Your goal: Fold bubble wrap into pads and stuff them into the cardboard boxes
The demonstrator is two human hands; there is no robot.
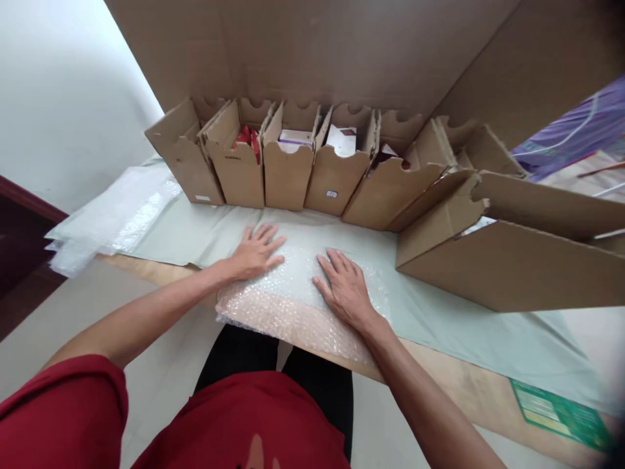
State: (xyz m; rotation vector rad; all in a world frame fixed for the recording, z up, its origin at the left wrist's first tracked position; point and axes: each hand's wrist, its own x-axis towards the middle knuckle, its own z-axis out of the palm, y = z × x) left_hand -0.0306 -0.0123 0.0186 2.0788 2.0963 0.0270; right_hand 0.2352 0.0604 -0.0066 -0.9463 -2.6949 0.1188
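- Left hand (256,253) lies palm down with the fingers spread, on the far left corner of the bubble wrap sheet (288,306); it pinches nothing
- Right hand (344,290) lies the same way, flat and spread, on the right part of the sheet; the two hands are near each other but apart
- the bubble wrap sheet is at the near edge of the table (161,270), directly in front of the person; its near border hangs a little over the edge; under it is a grey-green cover (439,319)
- at this stage the sheet is laid out flat; no item lies on it, and it is not folded or rolled
- behind it stands a row of cardboard bins (286,172); one holds red packets (247,138), and others hold white boxes (295,138)
- a larger cardboard box (512,273) lies on its side at the right; a pile of plastic sheets (112,221) is at the left
- writing: the small labels (332,194) on two bins are too small to read; a green printed paper (561,410) at the near right has text, also not readable; no brand is visible
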